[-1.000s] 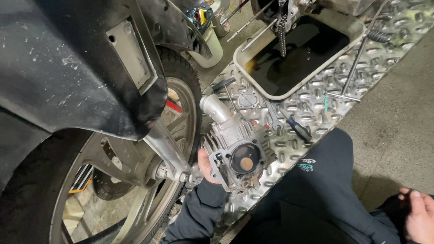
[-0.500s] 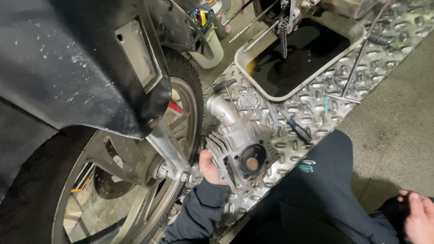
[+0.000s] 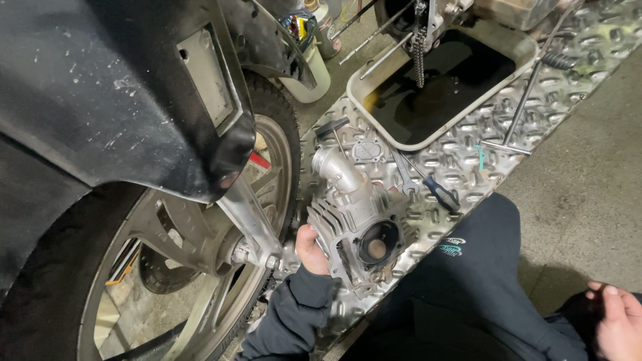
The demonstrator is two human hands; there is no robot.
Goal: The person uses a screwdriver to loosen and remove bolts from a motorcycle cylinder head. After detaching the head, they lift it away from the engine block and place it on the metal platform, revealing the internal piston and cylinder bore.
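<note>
Diamond-pattern metal plate (image 3: 461,167) makes up the work surface, running diagonally across the head view, with bare grey concrete floor (image 3: 582,174) to its right and a motorcycle's black fender (image 3: 100,100) and 1 spoked wheel (image 3: 167,267) filling the left. On the plate sits 1 cream-coloured drain pan (image 3: 401,137) holding dark oil, with 1 drive chain (image 3: 420,57) hanging down above it. Loose tools lie about the plate: 1 open-ended spanner (image 3: 403,175), 1 dark-handled screwdriver (image 3: 441,194), 1 long thin rod (image 3: 525,110) and 1 coil spring (image 3: 558,61) near the pan's right corner. The left hand (image 3: 311,251), in a dark sleeve, is closed around the finned side of 1 grey metal engine cylinder head (image 3: 358,227), thumb on its near edge and fingers hidden behind it; the part is held just above the plate, between the wheel and the person's dark-trousered knee (image 3: 481,267), its round port facing up toward the camera and a curved intake pipe (image 3: 338,170) pointing away. The right hand (image 3: 618,321) shows only partly at the lower right corner, well apart from the part, loosely curled and holding nothing visible; how far it is open cannot be told. 1 pale plastic container (image 3: 311,73) stands beyond the wheel.
</note>
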